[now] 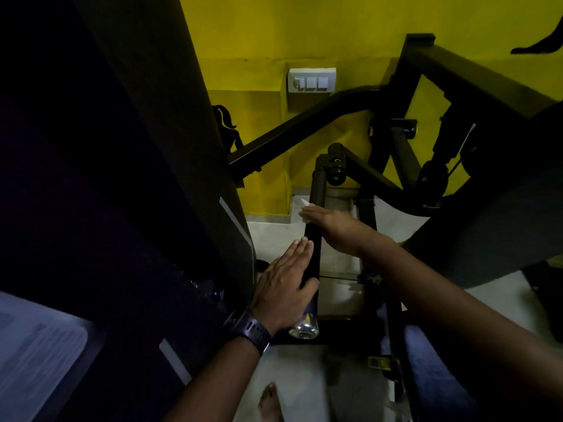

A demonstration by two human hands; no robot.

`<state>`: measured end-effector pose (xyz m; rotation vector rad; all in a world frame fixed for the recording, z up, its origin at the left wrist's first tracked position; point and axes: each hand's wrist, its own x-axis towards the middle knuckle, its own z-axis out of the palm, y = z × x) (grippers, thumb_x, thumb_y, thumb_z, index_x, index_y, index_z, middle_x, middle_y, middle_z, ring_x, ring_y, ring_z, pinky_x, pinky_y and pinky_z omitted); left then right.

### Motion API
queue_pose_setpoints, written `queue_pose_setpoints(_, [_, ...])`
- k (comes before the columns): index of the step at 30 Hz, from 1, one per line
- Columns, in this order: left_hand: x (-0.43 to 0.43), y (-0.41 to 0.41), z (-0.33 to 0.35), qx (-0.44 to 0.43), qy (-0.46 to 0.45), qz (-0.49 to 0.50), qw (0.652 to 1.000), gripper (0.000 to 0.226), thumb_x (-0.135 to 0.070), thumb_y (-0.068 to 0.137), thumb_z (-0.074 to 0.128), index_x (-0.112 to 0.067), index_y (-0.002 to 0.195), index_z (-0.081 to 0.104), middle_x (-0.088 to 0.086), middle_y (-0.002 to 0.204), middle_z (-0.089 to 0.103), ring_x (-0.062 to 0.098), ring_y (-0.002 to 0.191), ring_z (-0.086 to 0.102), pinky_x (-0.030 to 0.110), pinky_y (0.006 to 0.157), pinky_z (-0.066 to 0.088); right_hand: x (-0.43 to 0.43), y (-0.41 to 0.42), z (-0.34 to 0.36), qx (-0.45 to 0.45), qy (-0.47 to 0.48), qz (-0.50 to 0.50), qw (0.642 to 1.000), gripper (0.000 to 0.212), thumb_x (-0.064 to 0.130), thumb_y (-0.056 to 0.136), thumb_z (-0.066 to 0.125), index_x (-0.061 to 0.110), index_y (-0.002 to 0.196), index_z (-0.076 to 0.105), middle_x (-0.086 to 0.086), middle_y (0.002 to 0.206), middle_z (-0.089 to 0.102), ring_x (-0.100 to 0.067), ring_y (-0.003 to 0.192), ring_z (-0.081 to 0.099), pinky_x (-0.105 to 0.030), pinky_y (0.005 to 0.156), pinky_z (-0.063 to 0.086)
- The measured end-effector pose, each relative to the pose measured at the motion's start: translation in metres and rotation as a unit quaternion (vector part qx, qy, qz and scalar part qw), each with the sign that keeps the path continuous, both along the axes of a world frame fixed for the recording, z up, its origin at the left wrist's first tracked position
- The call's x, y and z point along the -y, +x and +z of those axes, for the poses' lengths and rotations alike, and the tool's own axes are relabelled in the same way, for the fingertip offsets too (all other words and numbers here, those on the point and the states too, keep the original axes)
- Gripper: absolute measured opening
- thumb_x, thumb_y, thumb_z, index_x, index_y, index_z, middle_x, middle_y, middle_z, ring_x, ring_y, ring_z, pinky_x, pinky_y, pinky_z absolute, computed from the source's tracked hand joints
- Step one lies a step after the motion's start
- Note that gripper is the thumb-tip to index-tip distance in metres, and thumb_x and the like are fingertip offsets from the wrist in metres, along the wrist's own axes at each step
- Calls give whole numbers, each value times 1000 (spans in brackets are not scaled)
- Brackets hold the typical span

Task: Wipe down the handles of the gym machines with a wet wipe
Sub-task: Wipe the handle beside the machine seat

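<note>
A long black machine handle point(316, 190) with a chrome end cap point(303, 328) runs from the lower middle up toward the machine's pivot. My left hand point(285, 287), a dark watch on its wrist, lies along the handle's near part with straight fingers and the thumb wrapped over the bar. My right hand point(330, 223) reaches across the handle's middle from the right. A small white wet wipe point(304, 203) shows at its fingertips, pressed against the handle; how the fingers lie round it is hidden.
Black gym machine frames point(304, 129) cross in front of a yellow wall point(335, 32) with a white switch plate point(311, 79). A dark upright panel point(152, 147) fills the left. A large dark pad point(502, 214) sits at right. The pale floor point(274, 233) and a bare foot point(269, 400) are below.
</note>
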<state>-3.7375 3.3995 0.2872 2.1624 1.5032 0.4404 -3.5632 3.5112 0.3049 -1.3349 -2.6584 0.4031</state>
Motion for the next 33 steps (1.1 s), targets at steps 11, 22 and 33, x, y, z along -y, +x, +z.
queue_pose_setpoints(11, [-7,-3,1,-16,20,-11,1000,74,-43,92,37,-23,160,17,-8,166,11,1,151,2,32,125,14,-29,-3,10,168,85,169,968,43,1,101,42,6,144,48,-13,152,44,-24,147,31,-30,116,27])
queue_pose_setpoints(22, [-11,-3,-1,-3,45,-18,999,70,-35,98,49,-22,160,17,-8,166,11,-1,150,2,20,119,6,-38,6,1,178,114,182,960,46,1,99,48,5,145,47,-16,151,44,-36,147,28,-41,115,33])
queue_pose_setpoints(33, [-12,-3,-5,15,39,-7,999,72,-40,94,41,-24,160,18,-11,166,12,-4,149,1,27,124,13,16,-14,-40,-248,-16,-216,944,61,-13,94,37,6,152,34,-16,146,50,-24,133,50,-34,108,45])
